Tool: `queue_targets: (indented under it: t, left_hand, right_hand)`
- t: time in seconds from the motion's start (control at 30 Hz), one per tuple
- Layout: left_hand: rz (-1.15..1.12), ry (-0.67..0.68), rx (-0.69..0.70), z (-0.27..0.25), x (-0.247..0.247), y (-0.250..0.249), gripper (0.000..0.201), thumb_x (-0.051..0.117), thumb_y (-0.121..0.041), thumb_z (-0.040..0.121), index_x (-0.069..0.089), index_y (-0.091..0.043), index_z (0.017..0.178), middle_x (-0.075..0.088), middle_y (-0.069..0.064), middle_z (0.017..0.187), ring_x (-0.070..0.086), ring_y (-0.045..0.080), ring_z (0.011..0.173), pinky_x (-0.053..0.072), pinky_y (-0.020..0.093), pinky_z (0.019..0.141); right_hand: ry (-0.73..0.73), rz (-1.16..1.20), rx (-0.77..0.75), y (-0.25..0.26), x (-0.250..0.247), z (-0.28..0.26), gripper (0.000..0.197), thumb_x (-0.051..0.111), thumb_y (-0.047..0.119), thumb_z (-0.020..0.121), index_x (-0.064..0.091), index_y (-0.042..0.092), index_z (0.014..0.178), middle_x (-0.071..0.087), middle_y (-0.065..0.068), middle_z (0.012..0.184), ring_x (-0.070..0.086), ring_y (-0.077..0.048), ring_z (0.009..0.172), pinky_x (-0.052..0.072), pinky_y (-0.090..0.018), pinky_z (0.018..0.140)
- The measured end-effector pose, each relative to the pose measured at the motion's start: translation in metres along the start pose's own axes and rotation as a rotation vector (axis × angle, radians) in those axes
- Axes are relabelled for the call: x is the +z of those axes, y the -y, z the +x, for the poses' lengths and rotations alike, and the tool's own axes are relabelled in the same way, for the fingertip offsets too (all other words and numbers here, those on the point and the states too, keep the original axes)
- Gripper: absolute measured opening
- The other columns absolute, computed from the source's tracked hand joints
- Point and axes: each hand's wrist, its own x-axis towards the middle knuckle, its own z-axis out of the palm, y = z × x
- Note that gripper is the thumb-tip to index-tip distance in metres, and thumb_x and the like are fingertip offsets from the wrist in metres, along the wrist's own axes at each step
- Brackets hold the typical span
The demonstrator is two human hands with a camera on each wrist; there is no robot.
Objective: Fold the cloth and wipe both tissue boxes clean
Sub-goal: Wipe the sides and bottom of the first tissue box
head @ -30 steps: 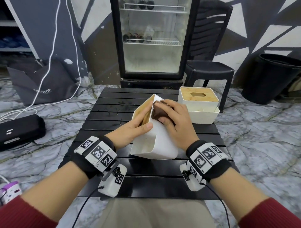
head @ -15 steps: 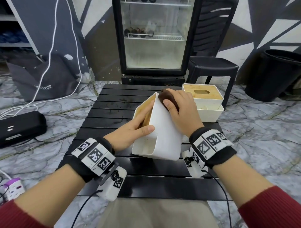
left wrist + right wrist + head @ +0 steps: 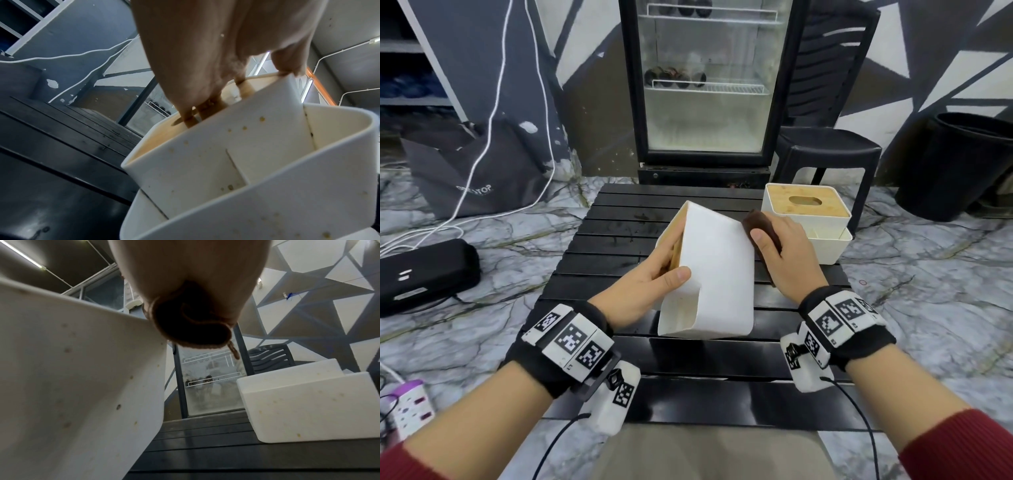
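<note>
A white tissue box (image 3: pixel 715 274) with a bamboo lid is tipped on its side at the middle of the black slatted table (image 3: pixel 698 363). My left hand (image 3: pixel 654 274) grips it, fingers on the lid, thumb on the white upper face. The left wrist view shows its speckled compartments (image 3: pixel 236 162). My right hand (image 3: pixel 784 253) holds a folded brown cloth (image 3: pixel 760 224) against the box's right side (image 3: pixel 72 378); in the right wrist view the cloth (image 3: pixel 191 324) is bunched under the palm. A second tissue box (image 3: pixel 808 219) stands upright at the back right, also visible as the second tissue box (image 3: pixel 308 402).
A glass-door fridge (image 3: pixel 709 85) stands behind the table, with a black stool (image 3: pixel 828 154) and a black bin (image 3: pixel 962 168) to its right. On the marble floor at left lie a black case (image 3: pixel 424 274), a dark bag (image 3: pixel 469 168) and white cables.
My right hand with the cloth slid from the box's upper face over the top edge onto its right side. The left hand keeps its grip; the box turned slightly.
</note>
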Motion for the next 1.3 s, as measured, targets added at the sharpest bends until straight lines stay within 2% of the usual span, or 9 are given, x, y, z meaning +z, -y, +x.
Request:
queue_targets:
  t: [0.07,0.2,0.33,0.43,0.53,0.8,1.0,1.13,1.3]
  left_hand:
    - [-0.006,-0.02,-0.016,-0.001,-0.004,0.001,0.071,0.039,-0.012,0.097,-0.007,-0.028,0.149,0.036,-0.026,0.144,0.041,-0.008,0.127,0.038,0.009,0.095]
    - [-0.038,-0.132,-0.042,-0.001,-0.009,0.0,0.072,0.043,-0.026,0.089,0.001,-0.04,0.145,0.044,-0.008,0.136,0.053,-0.007,0.114,0.042,0.008,0.086]
    - [-0.005,-0.151,-0.088,0.009,-0.013,0.001,0.068,0.046,-0.036,0.09,0.007,-0.044,0.145,0.062,-0.018,0.122,0.06,0.002,0.108,0.046,0.013,0.084]
    - [-0.024,-0.128,-0.107,0.02,-0.014,0.0,0.072,0.047,-0.037,0.09,0.005,-0.04,0.148,0.054,-0.027,0.13,0.056,0.002,0.116,0.047,0.015,0.085]
    - [-0.046,-0.129,-0.127,0.028,-0.014,-0.002,0.077,0.049,-0.037,0.087,0.005,-0.035,0.151,0.038,-0.014,0.148,0.05,0.007,0.125,0.047,0.021,0.091]
    - [-0.05,-0.09,-0.125,0.033,-0.008,-0.002,0.075,0.049,-0.035,0.086,0.008,-0.037,0.15,0.054,-0.031,0.125,0.055,-0.002,0.116,0.049,0.019,0.088]
    - [-0.051,-0.004,-0.103,0.029,0.0,-0.009,0.073,0.043,-0.027,0.089,0.003,-0.035,0.149,0.043,-0.016,0.139,0.052,-0.004,0.118,0.046,0.013,0.086]
    - [-0.023,0.045,-0.055,0.025,0.007,-0.007,0.062,0.041,-0.028,0.095,0.009,-0.04,0.147,0.029,-0.009,0.153,0.037,0.002,0.135,0.039,0.017,0.101]
    - [0.001,0.057,-0.058,0.021,0.007,-0.004,0.057,0.042,-0.032,0.096,0.014,-0.051,0.142,0.018,-0.015,0.156,0.027,0.001,0.139,0.032,0.019,0.108]
  right_hand:
    - [0.001,-0.013,0.014,-0.005,-0.002,-0.004,0.033,0.044,0.027,0.095,0.05,0.017,0.126,0.056,-0.005,0.114,0.042,-0.018,0.105,0.024,-0.018,0.083]
    - [0.01,0.049,-0.08,0.002,-0.003,-0.018,0.034,0.048,0.023,0.094,0.048,0.021,0.128,0.052,0.002,0.114,0.039,-0.01,0.104,0.025,-0.013,0.085]
    - [0.062,0.068,-0.222,0.024,-0.001,-0.03,0.038,0.046,0.026,0.09,0.051,0.019,0.126,0.053,-0.001,0.121,0.042,-0.016,0.111,0.025,-0.013,0.098]
    - [0.124,0.019,-0.273,0.033,-0.001,-0.037,0.039,0.046,0.027,0.09,0.05,0.02,0.128,0.054,-0.003,0.125,0.043,-0.023,0.116,0.031,-0.033,0.103]
    - [0.132,0.008,-0.289,0.035,0.002,-0.045,0.039,0.046,0.025,0.09,0.051,0.019,0.128,0.053,-0.003,0.127,0.044,-0.026,0.116,0.035,-0.042,0.1]
    - [0.039,0.053,-0.302,0.035,0.013,-0.058,0.042,0.043,0.033,0.09,0.052,0.014,0.127,0.053,-0.007,0.123,0.043,-0.024,0.113,0.027,-0.024,0.102]
    - [-0.017,0.054,-0.318,0.041,0.015,-0.052,0.041,0.044,0.03,0.089,0.054,0.012,0.125,0.054,-0.01,0.12,0.038,-0.017,0.112,0.026,-0.024,0.101]
    - [-0.084,0.045,-0.318,0.044,0.016,-0.045,0.04,0.045,0.027,0.089,0.056,0.009,0.123,0.055,-0.013,0.119,0.041,-0.019,0.111,0.029,-0.029,0.1]
    - [-0.117,0.022,-0.334,0.045,0.016,-0.04,0.039,0.046,0.025,0.088,0.057,0.008,0.121,0.056,-0.014,0.119,0.045,-0.026,0.11,0.028,-0.027,0.1]
